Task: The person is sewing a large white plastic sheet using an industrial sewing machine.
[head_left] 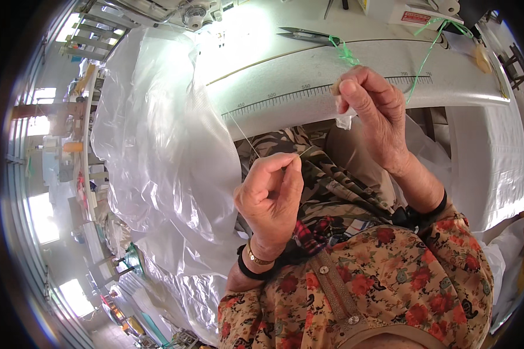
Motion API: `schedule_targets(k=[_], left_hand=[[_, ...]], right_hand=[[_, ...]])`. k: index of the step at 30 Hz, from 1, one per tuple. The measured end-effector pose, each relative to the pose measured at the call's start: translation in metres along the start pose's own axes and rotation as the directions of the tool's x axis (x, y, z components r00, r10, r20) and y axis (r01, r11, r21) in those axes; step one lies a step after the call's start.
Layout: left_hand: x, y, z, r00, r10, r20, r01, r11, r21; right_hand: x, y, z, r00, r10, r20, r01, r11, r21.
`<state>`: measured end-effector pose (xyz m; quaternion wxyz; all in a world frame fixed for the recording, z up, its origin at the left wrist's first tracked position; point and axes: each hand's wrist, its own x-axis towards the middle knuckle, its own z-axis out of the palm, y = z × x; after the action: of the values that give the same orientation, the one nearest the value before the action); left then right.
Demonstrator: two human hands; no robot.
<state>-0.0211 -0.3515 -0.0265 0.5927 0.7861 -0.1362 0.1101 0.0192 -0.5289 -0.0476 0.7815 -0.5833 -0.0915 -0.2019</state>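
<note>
My left hand (271, 200) is raised over my lap, its thumb and index finger pinched on a thin pale thread (243, 132). The thread runs up from the pinch toward the table's front edge, and a short bit sticks out on the other side of the fingertips. Higher and to the right, my right hand (381, 119) is closed, fingertips together, in front of the table edge. A small brownish patch (335, 88) shows at those fingertips, with a scrap of white material (344, 122) below; what the fingers hold is unclear.
Glossy white sheeting (163, 134) drapes over the left side. The table edge (326, 96) carries a printed ruler scale. Thread snips (308, 36) lie behind it, beside green string (348, 53). Part of a sewing machine (195, 16) stands at the back. More white material (489, 163) hangs at right.
</note>
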Motion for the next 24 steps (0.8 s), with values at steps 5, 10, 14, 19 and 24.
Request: schedule_targets(k=[5, 10, 14, 19, 24], left_hand=[[-0.002, -0.003, 0.0, 0.998, 0.034, -0.048, -0.034, 0.999, -0.002], [-0.005, -0.005, -0.003, 0.999, 0.027, -0.045, -0.024, 0.998, 0.063], [-0.004, -0.008, -0.001, 0.997, 0.039, -0.066, -0.035, 0.998, 0.057], [0.011, -0.015, 0.001, 0.985, 0.106, -0.135, -0.1, 0.994, 0.049], [0.039, -0.018, -0.007, 0.994, 0.084, -0.076, -0.071, 0.984, 0.161]], right_hand=[[-0.022, 0.001, -0.002, 0.966, 0.223, 0.133, -0.217, 0.974, -0.057], [-0.043, 0.006, 0.013, 0.896, 0.333, 0.295, -0.371, 0.925, 0.081], [-0.048, 0.01, 0.018, 0.918, 0.251, 0.308, -0.286, 0.956, 0.073], [-0.03, -0.008, -0.025, 0.989, -0.03, 0.148, 0.089, 0.905, -0.415], [0.076, -0.058, -0.134, 0.623, -0.778, -0.073, 0.354, 0.365, -0.861]])
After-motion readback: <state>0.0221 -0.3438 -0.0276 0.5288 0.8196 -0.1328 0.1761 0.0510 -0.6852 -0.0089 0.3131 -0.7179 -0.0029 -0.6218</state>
